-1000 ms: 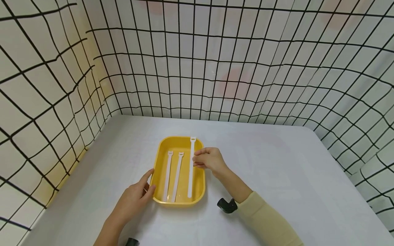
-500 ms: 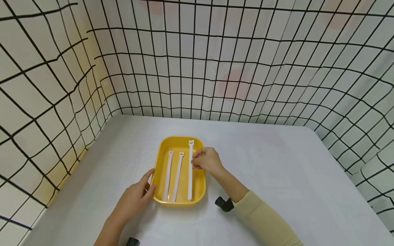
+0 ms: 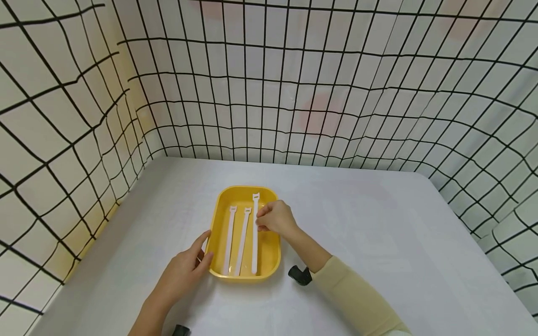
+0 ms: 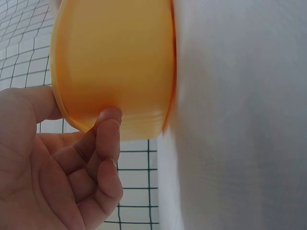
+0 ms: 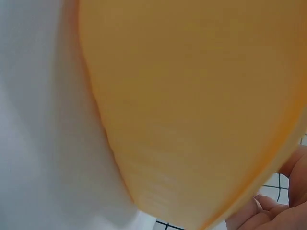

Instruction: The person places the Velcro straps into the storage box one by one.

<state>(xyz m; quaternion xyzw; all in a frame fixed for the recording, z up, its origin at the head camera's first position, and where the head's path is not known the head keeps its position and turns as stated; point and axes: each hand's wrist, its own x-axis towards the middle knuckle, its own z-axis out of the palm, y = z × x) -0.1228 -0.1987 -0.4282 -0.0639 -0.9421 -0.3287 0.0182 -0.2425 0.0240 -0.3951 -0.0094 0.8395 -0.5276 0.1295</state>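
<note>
In the head view a yellow tray [image 3: 269,254] stands on the white table. My left hand [image 3: 182,273] grips its left rim, with thumb and fingers on either side; the left wrist view shows the fingertips against the tray's outer wall [image 4: 115,62]. Two white cable ties [image 3: 230,238] with slotted heads lie side by side inside the tray, running lengthwise. My right hand [image 3: 277,218] pinches a third white cable tie [image 3: 254,254] near its middle, just right of the pair. The tray's outer wall [image 5: 187,96] hides most of that hand [image 5: 283,213] in the right wrist view.
Black-lined white grid cloth [image 3: 260,102] surrounds the back and sides of the table [image 3: 370,224]. A black wrist-worn piece [image 3: 299,276] sits at the right cuff, another black piece [image 3: 180,330] by the left wrist. The right sleeve is pale yellow.
My right hand has moved left over the tray, bringing the held cable tie closer to the other two. The left hand and the tray have stayed put.
</note>
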